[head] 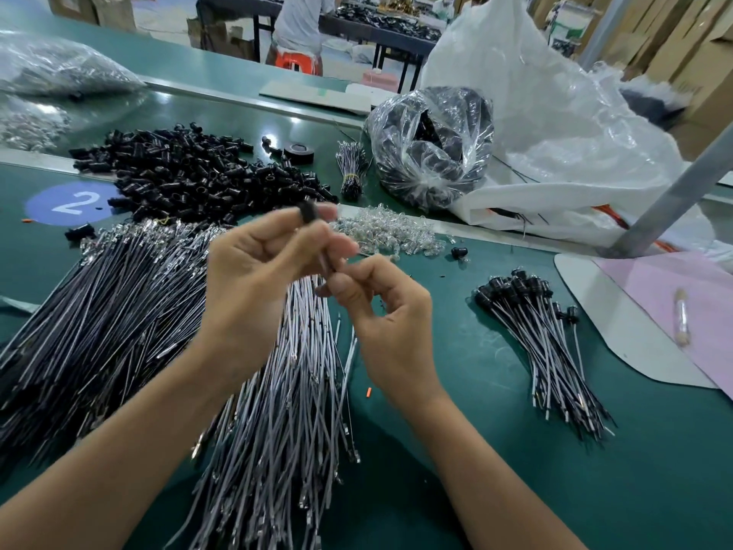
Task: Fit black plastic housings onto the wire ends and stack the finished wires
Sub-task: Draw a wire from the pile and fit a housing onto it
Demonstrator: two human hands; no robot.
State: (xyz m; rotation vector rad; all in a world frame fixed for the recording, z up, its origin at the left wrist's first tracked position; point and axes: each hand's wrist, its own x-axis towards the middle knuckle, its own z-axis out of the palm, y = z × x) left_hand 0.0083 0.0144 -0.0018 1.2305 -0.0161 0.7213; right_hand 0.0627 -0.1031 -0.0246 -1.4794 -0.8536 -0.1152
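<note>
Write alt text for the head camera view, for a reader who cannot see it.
The left hand pinches a black housing while the right hand pinches a wire below it, over a green table. Loose wires lie underneath, a housing pile behind, finished wires at right.

Black housings (190,172) heaped loose toward the table's (456,371) far edge. Bare wires (277,391), grey and dark, fanned from near edge. Finished wires (547,343) stacked toward right edge, capped ends far. One housing (308,211) on a wire (327,264), raised mid-table.
</note>
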